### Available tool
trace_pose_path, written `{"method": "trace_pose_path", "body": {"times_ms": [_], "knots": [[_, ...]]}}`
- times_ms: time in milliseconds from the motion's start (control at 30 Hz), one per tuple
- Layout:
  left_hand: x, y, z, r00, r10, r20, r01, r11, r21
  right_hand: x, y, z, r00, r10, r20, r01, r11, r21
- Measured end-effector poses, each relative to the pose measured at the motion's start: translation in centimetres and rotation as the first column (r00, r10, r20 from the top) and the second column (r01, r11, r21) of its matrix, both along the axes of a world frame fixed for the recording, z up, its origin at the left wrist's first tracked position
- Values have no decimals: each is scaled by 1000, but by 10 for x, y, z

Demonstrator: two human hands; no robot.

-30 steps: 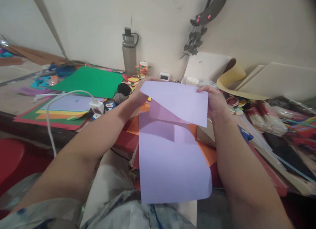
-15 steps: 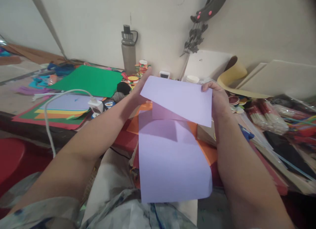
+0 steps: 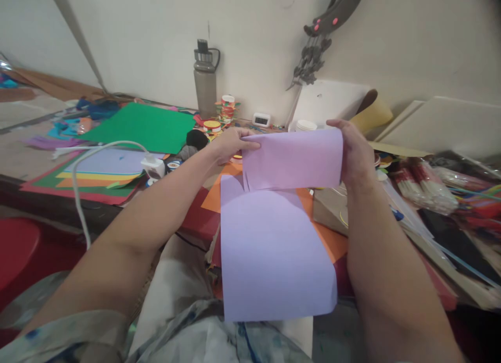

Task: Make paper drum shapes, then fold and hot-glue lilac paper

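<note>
A folded sheet of purple paper [image 3: 293, 162] is held up between my two hands, its fold or edge running along the top. My left hand [image 3: 233, 144] pinches its upper left corner, thumb in front. At the right end, my right hand [image 3: 356, 152] grips the edge, with some fingers hidden behind the paper. Below it lies a larger lilac sheet [image 3: 274, 253], flat at the back and hanging over the table's front edge towards my lap. Orange paper [image 3: 329, 240] shows from under that sheet.
Green sheet [image 3: 144, 127], stacked coloured paper [image 3: 105, 167] and a white plug with cable [image 3: 152, 166] lie to the left. A grey bottle [image 3: 205, 84] and small white clock [image 3: 261, 119] stand by the wall. Bagged cotton swabs [image 3: 422, 183] lie right.
The smaller purple sheet has gone from slanted, loosely overlapping layers to a level folded strip. My left hand has shifted its grip, and its thumb now shows in front.
</note>
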State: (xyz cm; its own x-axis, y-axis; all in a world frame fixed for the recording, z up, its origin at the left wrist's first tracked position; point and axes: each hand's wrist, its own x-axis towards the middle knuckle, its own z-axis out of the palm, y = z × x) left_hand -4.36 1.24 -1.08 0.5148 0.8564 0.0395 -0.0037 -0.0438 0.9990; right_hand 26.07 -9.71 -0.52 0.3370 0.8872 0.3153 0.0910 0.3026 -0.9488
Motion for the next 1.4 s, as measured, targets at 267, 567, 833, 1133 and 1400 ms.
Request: {"method": "trace_pose_path", "body": {"times_ms": [267, 567, 833, 1133, 1400], "knots": [[3, -2, -3, 980, 84, 178, -91, 995, 31, -4, 12, -17, 999, -32, 21, 32, 999, 9], [18, -6, -21, 945, 106, 309, -80, 992, -96, -7, 21, -21, 991, -34, -133, 47, 994, 97], [17, 2, -21, 931, 142, 337, -108, 987, -119, -18, 15, -17, 979, -6, -202, -2, 999, -36], [21, -9, -16, 922, 157, 354, -112, 983, -144, -19, 18, -16, 970, -90, -226, 92, 996, 0], [20, -9, -14, 929, 170, 329, -134, 982, -129, -18, 19, -16, 969, -79, -232, 88, 996, 28]]}}
